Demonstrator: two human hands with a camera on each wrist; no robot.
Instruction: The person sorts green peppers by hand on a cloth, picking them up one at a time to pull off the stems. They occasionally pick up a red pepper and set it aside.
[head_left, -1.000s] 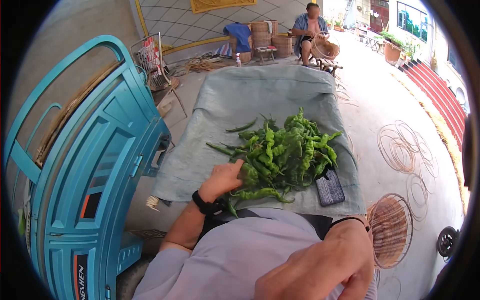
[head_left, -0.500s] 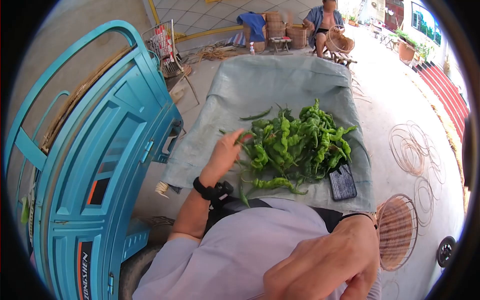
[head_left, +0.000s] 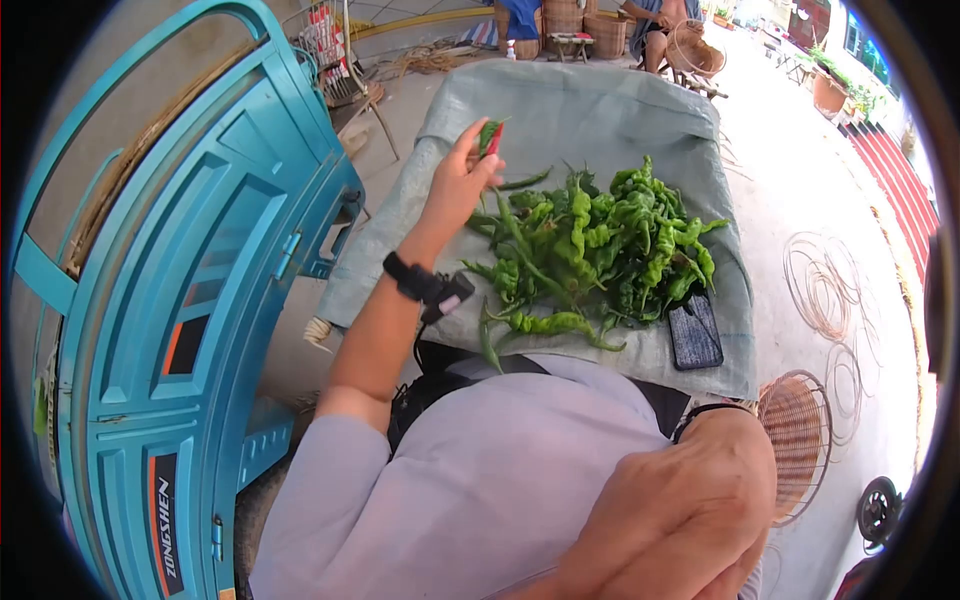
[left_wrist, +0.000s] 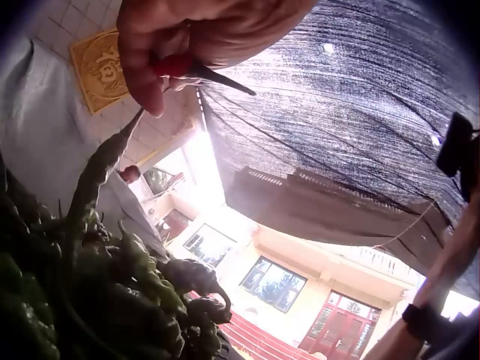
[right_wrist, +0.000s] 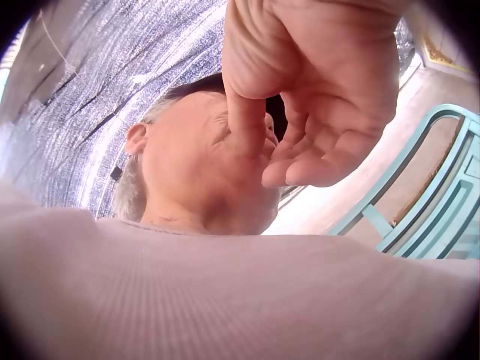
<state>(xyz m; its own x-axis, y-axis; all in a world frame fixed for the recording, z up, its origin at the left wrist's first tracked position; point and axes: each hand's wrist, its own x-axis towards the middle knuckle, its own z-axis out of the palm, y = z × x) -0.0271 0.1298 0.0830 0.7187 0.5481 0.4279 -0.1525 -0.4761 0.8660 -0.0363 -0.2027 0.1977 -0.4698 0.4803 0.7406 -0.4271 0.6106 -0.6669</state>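
Note:
My left hand (head_left: 465, 185) is raised past the far left side of a heap of green peppers (head_left: 590, 235). It pinches a part-red, part-green pepper (head_left: 490, 138) between thumb and fingers. The left wrist view shows the red of that pepper (left_wrist: 176, 66) with a dark end jutting out. A long green pepper (left_wrist: 97, 172) rises from the heap, its thin end right at the fingertips in that view. My right hand (right_wrist: 315, 90) hangs before the chest, fingers loosely curled, holding nothing. The heap lies on a grey-green sheet (head_left: 400, 240).
A black phone-like slab (head_left: 695, 335) lies at the heap's near right. To the left stands a blue vehicle side panel (head_left: 190, 300). A wicker basket (head_left: 795, 450) is on the ground at right. Beyond the sheet, a person (head_left: 655, 25) sits with a basket (head_left: 697, 50).
My left hand has gone from the heap's near left side up and away to its far left, now with the red-green pepper. The right hand stays in front of the body. The head view has tilted down.

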